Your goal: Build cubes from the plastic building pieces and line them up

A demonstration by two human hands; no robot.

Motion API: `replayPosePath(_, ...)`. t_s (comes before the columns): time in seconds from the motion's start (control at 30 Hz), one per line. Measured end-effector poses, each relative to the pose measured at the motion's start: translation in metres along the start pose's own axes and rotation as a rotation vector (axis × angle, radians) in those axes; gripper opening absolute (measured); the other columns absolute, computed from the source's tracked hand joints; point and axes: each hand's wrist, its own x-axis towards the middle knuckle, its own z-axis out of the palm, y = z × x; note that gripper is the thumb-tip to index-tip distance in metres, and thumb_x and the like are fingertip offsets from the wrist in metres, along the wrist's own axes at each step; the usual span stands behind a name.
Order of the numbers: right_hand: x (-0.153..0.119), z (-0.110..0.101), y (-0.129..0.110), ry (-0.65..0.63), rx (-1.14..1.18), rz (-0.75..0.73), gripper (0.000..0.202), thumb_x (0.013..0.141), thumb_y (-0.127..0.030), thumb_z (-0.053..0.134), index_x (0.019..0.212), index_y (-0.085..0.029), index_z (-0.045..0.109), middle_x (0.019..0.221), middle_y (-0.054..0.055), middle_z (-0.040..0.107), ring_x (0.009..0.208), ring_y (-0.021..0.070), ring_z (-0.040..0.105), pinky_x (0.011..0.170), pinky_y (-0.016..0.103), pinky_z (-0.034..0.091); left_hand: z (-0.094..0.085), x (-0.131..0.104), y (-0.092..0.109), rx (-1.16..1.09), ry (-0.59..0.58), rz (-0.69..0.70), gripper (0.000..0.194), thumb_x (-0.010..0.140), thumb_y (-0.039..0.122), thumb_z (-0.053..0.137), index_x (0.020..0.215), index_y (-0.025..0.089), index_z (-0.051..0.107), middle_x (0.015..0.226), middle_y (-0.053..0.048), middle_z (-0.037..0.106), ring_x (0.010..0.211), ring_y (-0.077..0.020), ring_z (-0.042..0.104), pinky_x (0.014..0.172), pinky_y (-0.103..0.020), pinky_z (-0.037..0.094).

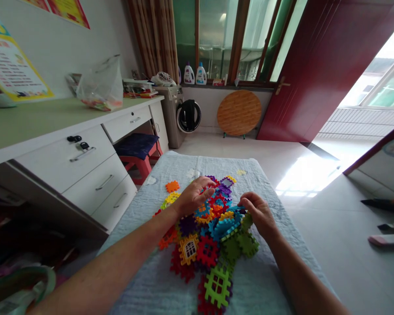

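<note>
A heap of colourful toothed plastic building tiles (207, 250) lies on the cloth-covered table. My left hand (195, 194) is over the back left of the heap, its thumb and curved fingers apart with red pieces showing between them. At the heap's right edge, my right hand (258, 212) has its thumb and fingers pinched at a blue tile (237, 209), partly hidden by the fingertips. Below that hand are dark green tiles (248, 243). Nearest me lies a light green window tile (217, 286). An orange tile (172, 186) sits apart at the back left.
A light blue cloth (265, 271) covers the low table. To the left stands a white desk (85, 157) with drawers, with a red stool (139, 162) beside it. Farther back are a washing machine (172, 116), a round wooden board (239, 113) and a red door (302, 70).
</note>
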Motion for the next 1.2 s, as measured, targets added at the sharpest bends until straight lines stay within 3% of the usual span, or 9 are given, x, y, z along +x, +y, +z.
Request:
replayPosePath(0.1,0.004,-0.004,0.006,0.059,-0.146,-0.048,0.033,0.080,-0.052,0.054,0.081,-0.020,0.058,0.077,0.004,0.062,0.071,0.0175,0.058,0.063,0.029,0.049,0.007,0.031,-0.026,0.213,-0.083,-0.182,0.045,0.093,0.050,0.031,0.115,0.021,0.058,0.127,-0.007,0.054,0.120,-0.0211,0.046,0.105,-0.033,0.033)
replayPosePath(0.23,0.008,-0.010,0.018,0.030,-0.371,-0.081,0.035,0.084,-0.052,0.048,0.091,-0.020,0.062,0.091,0.006,0.064,0.085,0.0218,0.060,0.075,0.035,0.049,0.020,0.059,-0.050,0.335,-0.219,-0.384,0.063,0.085,0.063,0.035,0.127,0.019,0.052,0.133,-0.013,0.051,0.124,-0.0316,0.044,0.103,-0.047,0.032)
replayPosePath(0.37,0.011,-0.012,0.028,-0.023,-0.447,-0.033,0.047,0.085,-0.056,0.044,0.110,-0.019,0.058,0.107,0.009,0.064,0.099,0.0258,0.059,0.088,0.042,0.046,0.026,0.059,-0.047,0.285,-0.336,-0.358,0.065,0.078,0.072,0.041,0.119,0.025,0.059,0.123,-0.009,0.059,0.115,-0.0307,0.052,0.098,-0.044,0.038)
replayPosePath(0.5,0.010,-0.008,0.032,-0.076,-0.449,-0.056,0.054,0.084,-0.056,0.048,0.126,-0.023,0.048,0.121,0.009,0.060,0.115,0.0281,0.052,0.100,0.048,0.037,0.027,0.043,-0.025,0.073,-0.482,-0.174,0.062,0.071,0.064,0.059,0.118,0.024,0.061,0.118,-0.007,0.061,0.106,-0.0261,0.057,0.091,-0.034,0.044)
replayPosePath(0.67,0.001,0.000,0.023,-0.146,-0.338,-0.064,0.063,0.082,-0.055,0.053,0.136,-0.025,0.038,0.129,0.008,0.055,0.118,0.0276,0.050,0.101,0.045,0.039,0.017,0.012,0.017,-0.014,-0.475,0.032,0.058,0.072,0.052,0.065,0.122,0.024,0.058,0.116,-0.007,0.062,0.104,-0.0258,0.058,0.092,-0.037,0.044)
replayPosePath(0.83,-0.008,-0.007,-0.009,-0.394,-0.280,-0.154,0.063,0.082,-0.051,0.056,0.139,-0.029,0.036,0.131,0.006,0.054,0.119,0.0264,0.051,0.101,0.045,0.040,-0.009,-0.047,0.047,0.189,-0.310,0.068,0.073,0.064,0.062,0.069,0.130,0.038,0.049,0.142,-0.004,0.042,0.133,-0.0350,0.031,0.111,-0.056,0.017)
replayPosePath(0.97,-0.012,-0.033,-0.024,-0.536,-0.509,-0.147,0.097,0.066,-0.054,0.072,0.146,-0.026,0.026,0.147,0.010,0.036,0.133,0.0324,0.034,0.108,0.049,0.030,-0.023,-0.116,0.030,0.340,-0.191,-0.121,0.113,0.043,0.072,0.073,0.142,0.041,0.028,0.155,-0.006,0.016,0.138,-0.0452,0.011,0.107,-0.065,0.018)
replayPosePath(1.07,-0.019,-0.043,-0.016,-0.605,-0.657,-0.112,0.122,0.050,-0.052,0.081,0.149,-0.024,0.015,0.151,0.013,0.027,0.136,0.0368,0.027,0.109,0.053,0.026,-0.019,-0.160,0.006,0.410,-0.191,-0.243,0.134,0.034,0.069,0.078,0.147,0.038,0.012,0.155,-0.012,0.010,0.137,-0.0489,0.008,0.104,-0.067,0.022)
replayPosePath(1.2,-0.028,-0.032,-0.004,-0.600,-0.692,-0.125,0.133,0.038,-0.044,0.086,0.149,-0.024,0.016,0.148,0.016,0.031,0.134,0.0411,0.027,0.107,0.057,0.025,-0.002,-0.175,-0.006,0.449,-0.157,-0.270,0.136,0.037,0.059,0.082,0.148,0.036,0.006,0.154,-0.012,0.014,0.137,-0.0474,0.015,0.106,-0.065,0.021)
